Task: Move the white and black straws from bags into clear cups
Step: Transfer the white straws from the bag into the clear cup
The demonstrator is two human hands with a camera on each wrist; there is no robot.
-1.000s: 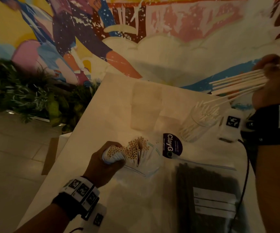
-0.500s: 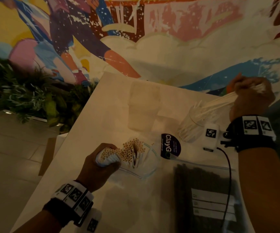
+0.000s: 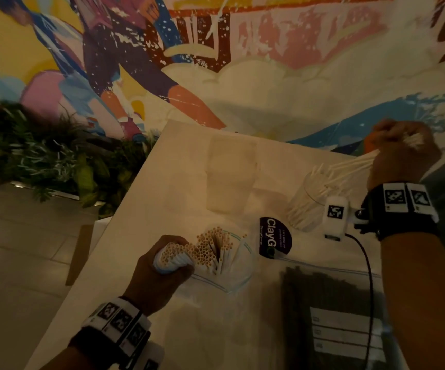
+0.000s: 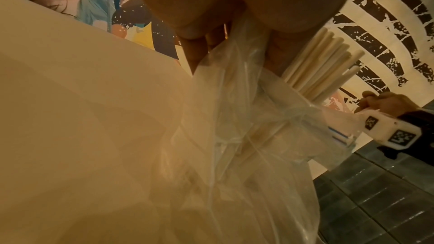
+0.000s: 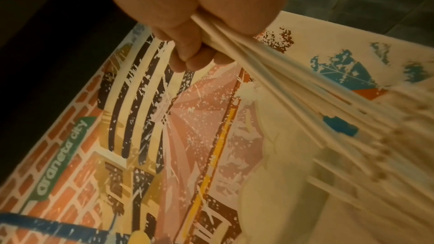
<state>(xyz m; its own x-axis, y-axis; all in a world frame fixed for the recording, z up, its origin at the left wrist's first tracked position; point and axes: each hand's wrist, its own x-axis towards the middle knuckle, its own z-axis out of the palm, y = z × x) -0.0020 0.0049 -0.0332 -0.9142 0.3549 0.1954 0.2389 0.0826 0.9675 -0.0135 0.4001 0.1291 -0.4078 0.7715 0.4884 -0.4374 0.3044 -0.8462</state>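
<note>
Paper-white straws, near to far: black straws [image 3: 320, 287] lie nearest in a zip bag [image 3: 344, 329] flat on the desk [image 3: 178, 182], untouched. Left of it, left hand [image 3: 160, 279] has its grip curled round the neck of the clear bag [image 4: 234, 136] plus a clump of white straws [image 3: 210, 247] standing upright, open ends up. Further back right, right hand [image 3: 400, 153] is fisted on a small bunch of straws [image 3: 349, 166], lower ends angled into the clear cup [image 3: 309, 201], which already holds many. A second, empty-looking cup [image 3: 232, 172] stands behind, well apart.

Handling, as a judgement: straws are light, stiff lengthwise and crushable if squeezed, so hold the bunch mid-length to top with a loose fist. They fan out and snag the rim; align the tips before letting go. The bag film is slippery and floppy, so keep it pinched at the neck. The cup is light and tilted-looking, so it could tip under side load.

Hard to tell: the scene is dim; the right wrist view is motion-blurred at the cup end; the cup base is hidden behind the wrist camera; the black straw count is unreadable.
</note>
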